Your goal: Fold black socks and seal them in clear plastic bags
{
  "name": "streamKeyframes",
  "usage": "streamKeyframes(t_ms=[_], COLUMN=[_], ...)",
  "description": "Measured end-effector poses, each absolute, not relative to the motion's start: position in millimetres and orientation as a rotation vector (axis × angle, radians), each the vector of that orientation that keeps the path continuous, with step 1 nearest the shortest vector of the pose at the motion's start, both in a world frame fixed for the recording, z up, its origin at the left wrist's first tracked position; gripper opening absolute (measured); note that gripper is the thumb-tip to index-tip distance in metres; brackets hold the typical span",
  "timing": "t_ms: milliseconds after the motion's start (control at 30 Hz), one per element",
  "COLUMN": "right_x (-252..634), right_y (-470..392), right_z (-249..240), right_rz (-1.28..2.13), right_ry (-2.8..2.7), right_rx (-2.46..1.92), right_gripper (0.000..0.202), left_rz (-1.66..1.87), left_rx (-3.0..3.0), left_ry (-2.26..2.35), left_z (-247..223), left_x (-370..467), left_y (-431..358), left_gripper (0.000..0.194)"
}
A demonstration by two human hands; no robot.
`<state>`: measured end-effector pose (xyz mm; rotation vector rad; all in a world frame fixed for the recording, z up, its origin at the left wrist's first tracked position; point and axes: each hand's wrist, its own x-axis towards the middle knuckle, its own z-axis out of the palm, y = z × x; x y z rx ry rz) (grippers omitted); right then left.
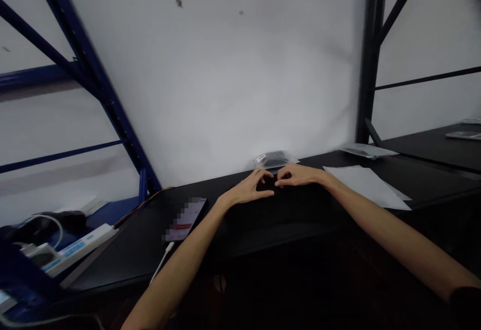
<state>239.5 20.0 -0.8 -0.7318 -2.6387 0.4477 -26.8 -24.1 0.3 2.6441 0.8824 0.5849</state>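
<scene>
My left hand [252, 187] is over the black tabletop [270, 220], its thumb and fingers apart and nothing visible between them. Close beside it, my right hand [295, 175] has curled fingers, with the thumb near the fingertips. Anything it pinches is lost against the dark surface. Just behind both hands, a clear plastic bag [276, 158] with a dark item inside and a small white label lies by the wall.
A phone [186, 220] with a white cable [162, 262] lies left of my left forearm. White sheets [366, 187] and another plastic bag [366, 149] are on the right. A power strip [80, 249] sits at the far left, by a blue metal frame [112, 104]. A black post [370, 59] stands right.
</scene>
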Motion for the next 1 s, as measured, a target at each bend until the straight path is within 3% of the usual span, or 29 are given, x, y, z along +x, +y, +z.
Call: streamKeyframes(t_ms=[100, 167, 400, 667, 1000], right_x=[241, 242, 242, 241, 238], right_y=[20, 20, 17, 10, 1], right_z=[-1, -1, 1, 6, 15], right_rz=[0.472, 0.484, 0.517, 0.527, 0.632], right_ry=[-2.641, -2.636, -2.615, -2.609, -2.449], right_rx=[-0.803, -0.824, -0.837, -0.820, -0.718], right_gripper=[0.050, 0.053, 0.055, 0.058, 0.067], left_rz=[0.402, 0.306, 0.263, 0.407, 0.870], left_rx=[2.692, 2.688, 2.790, 2.878, 3.027], left_ry=[1.003, 1.065, 1.046, 0.914, 1.045], left_z=[0, -2, 7, 8, 32], left_x=[-36, -42, -45, -43, -43], left_y=[-22, -18, -17, -16, -28], left_gripper=[0.096, 0.102, 0.068, 0.047, 0.029])
